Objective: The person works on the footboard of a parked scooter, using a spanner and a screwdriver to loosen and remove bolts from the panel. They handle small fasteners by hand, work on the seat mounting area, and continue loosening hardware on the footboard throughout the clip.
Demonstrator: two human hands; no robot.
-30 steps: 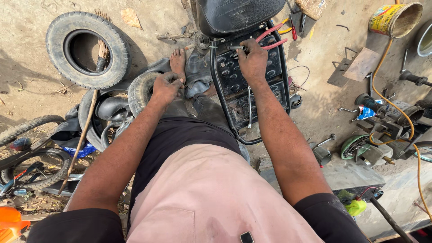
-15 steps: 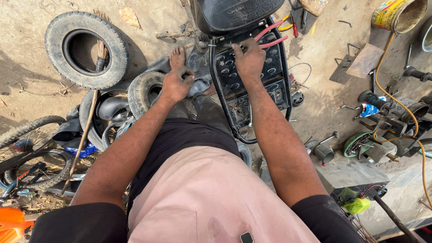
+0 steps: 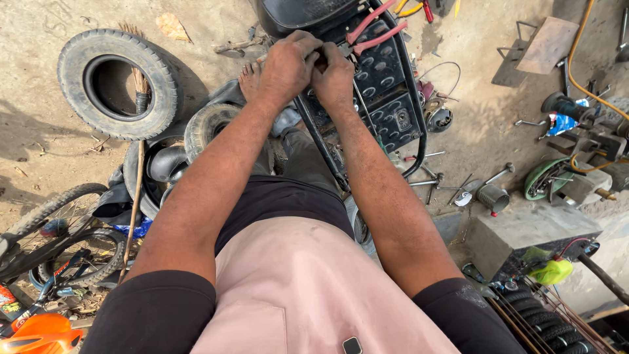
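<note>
Both hands at work on the black battery tray (image 3: 386,98) w/ red-handled pliers (image 3: 373,29): right hand (image 3: 335,78) fingers clamped on the grips, left hand (image 3: 288,65) curled shut beside, contents hidden. Looks mid-grip on a small part just under the fingertips; next calls for a steady squeeze/pull.

Whatever the left hand (image 3: 286,67) and right hand (image 3: 334,80) pinch between them stays hidden under the knuckles, the red-handled pliers (image 3: 375,29) show only their handles, and the black motorcycle seat (image 3: 303,13) runs off the top edge.
</note>
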